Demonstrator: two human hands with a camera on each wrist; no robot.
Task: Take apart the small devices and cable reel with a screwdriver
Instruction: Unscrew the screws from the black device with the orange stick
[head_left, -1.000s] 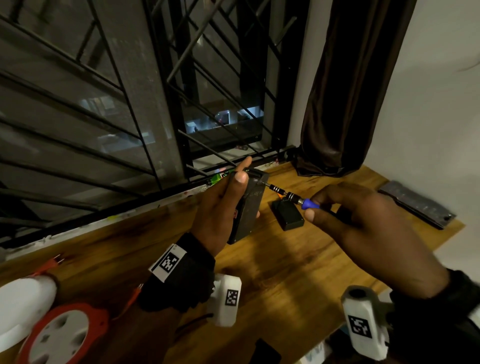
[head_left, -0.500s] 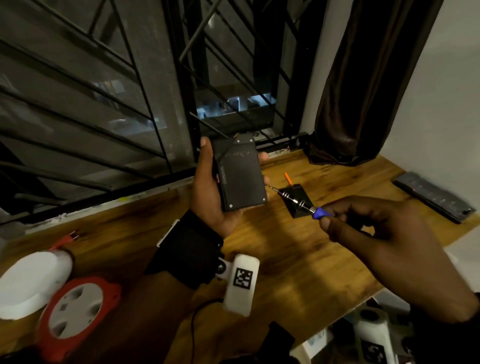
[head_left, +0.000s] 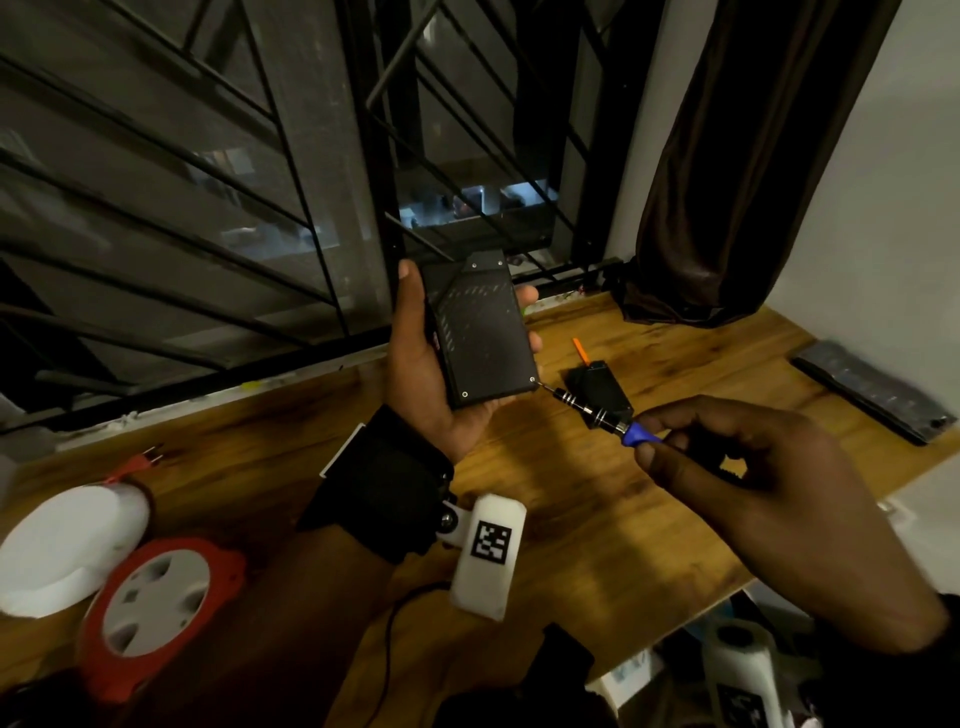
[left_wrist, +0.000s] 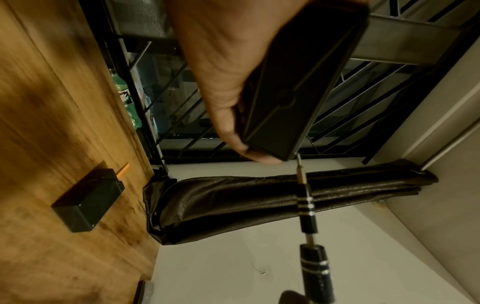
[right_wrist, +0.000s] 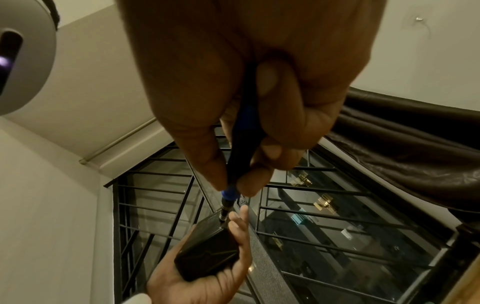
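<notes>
Left hand (head_left: 431, 374) holds the flat black device (head_left: 480, 332) up off the desk (head_left: 597, 519), thumb along one long edge, fingertips wrapped over the other. Back panel faces the head camera; long axis runs up and away, toward the window grille (head_left: 208, 208).

Right hand (head_left: 737, 478) pinches the screwdriver (head_left: 597, 413) by its blue grip, thumb and fingers closed round the handle. Shaft lies on a diagonal, from the right hand up and left to the device. Tip sits at the near right corner of the panel, where a small screw (head_left: 532, 380) shows. Left wrist view agrees: the bit meets the corner of the case just beside the thumb tip. Whether the bit is seated in the screw head is too small to tell.

Key relation: driver axis comes in slanted to the panel, not square to it. My read is that the shaft wants tilting closer to perpendicular, or the device rolled toward the right hand, before torque goes on; otherwise the bit may slip out.

A second screw (head_left: 464, 394) is visible at the near left corner, another at the top.

Elsewhere on the desk: small black box (head_left: 602, 387) under the driver's line, orange bit beside it; red cable reel (head_left: 156, 613) at the left, well apart, untouched.
</notes>
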